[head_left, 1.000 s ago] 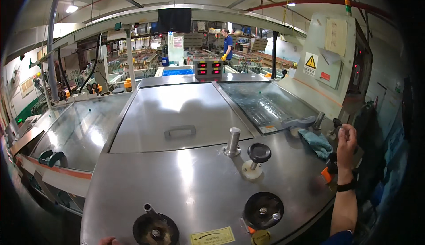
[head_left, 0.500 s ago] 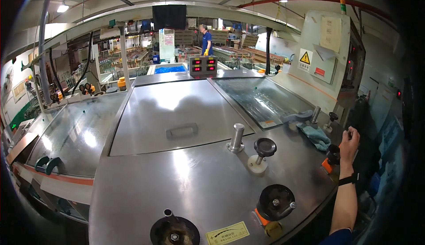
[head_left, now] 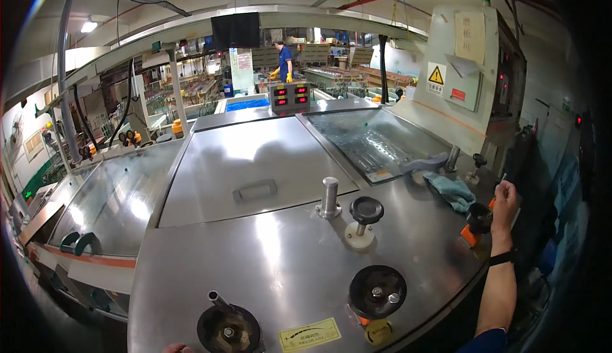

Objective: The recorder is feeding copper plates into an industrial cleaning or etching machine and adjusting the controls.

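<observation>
Along the right edge of a stainless steel machine top (head_left: 274,251), my right hand (head_left: 505,208) is closed, with a thin tip showing just above its fingers. What it grips is mostly hidden by the hand. Close to its left is a black knob (head_left: 479,218) over an orange block (head_left: 470,237). A teal cloth (head_left: 450,192) lies a little farther left. Only a sliver of my left hand (head_left: 177,348) shows at the lower edge, beside a black handwheel (head_left: 229,331) with an upright metal handle; its fingers are cut off by the picture's edge.
A second handwheel (head_left: 377,292), a black knob on a white base (head_left: 366,211) and a metal post (head_left: 329,198) stick up from the top. Beyond are a steel lid (head_left: 255,168), a clear cover (head_left: 376,139) and a red digital display (head_left: 290,97). A person (head_left: 284,63) in yellow gloves stands farther back.
My right hand has closed and stays near the right edge. Part of my left hand has come in at the bottom. The view has shifted slightly; the far person has moved their arms.
</observation>
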Motion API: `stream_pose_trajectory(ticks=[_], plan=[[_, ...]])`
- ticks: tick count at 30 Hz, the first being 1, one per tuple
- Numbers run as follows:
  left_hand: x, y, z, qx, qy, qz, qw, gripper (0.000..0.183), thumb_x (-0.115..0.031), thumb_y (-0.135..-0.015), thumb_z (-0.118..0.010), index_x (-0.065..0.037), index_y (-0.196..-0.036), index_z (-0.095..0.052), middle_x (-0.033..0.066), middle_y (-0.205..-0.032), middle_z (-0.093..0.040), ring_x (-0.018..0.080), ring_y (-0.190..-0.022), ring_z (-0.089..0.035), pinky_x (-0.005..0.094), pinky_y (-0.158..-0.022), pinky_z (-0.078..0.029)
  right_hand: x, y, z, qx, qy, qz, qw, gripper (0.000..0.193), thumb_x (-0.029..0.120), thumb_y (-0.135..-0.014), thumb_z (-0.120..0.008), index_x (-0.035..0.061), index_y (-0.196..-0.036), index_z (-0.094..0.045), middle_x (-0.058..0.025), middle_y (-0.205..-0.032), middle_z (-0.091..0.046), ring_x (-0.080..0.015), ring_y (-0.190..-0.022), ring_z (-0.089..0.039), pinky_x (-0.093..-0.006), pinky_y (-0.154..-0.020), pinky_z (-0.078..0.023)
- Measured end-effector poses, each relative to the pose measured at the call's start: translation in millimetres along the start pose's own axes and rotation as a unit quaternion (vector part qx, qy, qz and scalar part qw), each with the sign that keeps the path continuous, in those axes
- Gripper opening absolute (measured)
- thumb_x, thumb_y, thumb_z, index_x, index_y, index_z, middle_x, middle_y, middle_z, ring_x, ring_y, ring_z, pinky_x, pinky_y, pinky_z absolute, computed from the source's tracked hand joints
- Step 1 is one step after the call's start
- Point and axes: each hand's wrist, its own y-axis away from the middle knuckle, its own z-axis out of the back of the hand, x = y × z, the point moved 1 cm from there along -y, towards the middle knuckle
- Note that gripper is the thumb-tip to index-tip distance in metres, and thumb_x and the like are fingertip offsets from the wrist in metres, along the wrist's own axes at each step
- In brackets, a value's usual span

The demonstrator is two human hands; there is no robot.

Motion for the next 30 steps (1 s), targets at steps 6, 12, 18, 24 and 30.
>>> stream_pose_trajectory(ticks=[6, 12, 18, 24, 30], plan=[[-4, 2, -4, -0.048, -0.005, -0.01, 0.999, 0.02, -0.016, -0.093, -0.063, 0.001, -0.101, -0.072, 0.0175, -0.077, -0.069, 0.0275, -0.068, -0.066, 0.0376, -0.066, -0.053, 12, -4, -1, 0.085, -0.104, -0.018, 0.991, 0.015, 0.016, -0.099, -0.059, 0.0031, -0.103, -0.064, 0.0003, -0.081, -0.059, -0.0071, -0.065, -0.055, -0.0237, -0.057, -0.044], [-4, 3, -5, -0.042, -0.003, 0.023, 0.999, 0.021, -0.017, -0.093, -0.064, 0.001, -0.102, -0.072, 0.019, -0.079, -0.069, 0.0288, -0.07, -0.066, 0.0387, -0.067, -0.053, -12, -8, 15, 0.117, -0.168, -0.061, 0.977, 0.022, 0.023, -0.099, -0.059, 0.0068, -0.084, -0.062, 0.002, -0.068, -0.05, -0.0068, -0.051, -0.044, -0.024, -0.046, -0.035], [4, 1, -10, -0.053, -0.041, -0.007, 0.998, 0.022, -0.017, -0.093, -0.065, 0.0, -0.103, -0.072, 0.0185, -0.078, -0.068, 0.0294, -0.067, -0.065, 0.0388, -0.064, -0.051, 39, 32, -29, 0.164, -0.15, -0.09, 0.971, 0.028, 0.028, -0.097, -0.062, 0.0066, -0.079, -0.059, 0.0027, -0.062, -0.045, -0.0065, -0.043, -0.038, -0.0243, -0.037, -0.029], [19, 7, -11, -0.066, -0.048, -0.02, 0.996, 0.02, -0.016, -0.092, -0.065, 0.0, -0.102, -0.071, 0.0161, -0.072, -0.064, 0.0274, -0.061, -0.059, 0.0381, -0.06, -0.049, 47, 13, -67, 0.196, -0.085, -0.044, 0.976, 0.03, 0.026, -0.096, -0.06, 0.0087, -0.073, -0.055, 0.004, -0.059, -0.041, -0.006, -0.041, -0.033, -0.0244, -0.037, -0.03], [6, 4, -8, -0.06, -0.043, -0.009, 0.997, 0.019, -0.015, -0.091, -0.064, 0.0, -0.1, -0.071, 0.0162, -0.07, -0.064, 0.0276, -0.06, -0.059, 0.0384, -0.059, -0.048, 35, 13, -56, 0.216, -0.135, -0.055, 0.965, 0.029, 0.025, -0.099, -0.059, 0.0046, -0.078, -0.057, 0.002, -0.063, -0.044, -0.0093, -0.05, -0.042, -0.0267, -0.046, -0.036]])
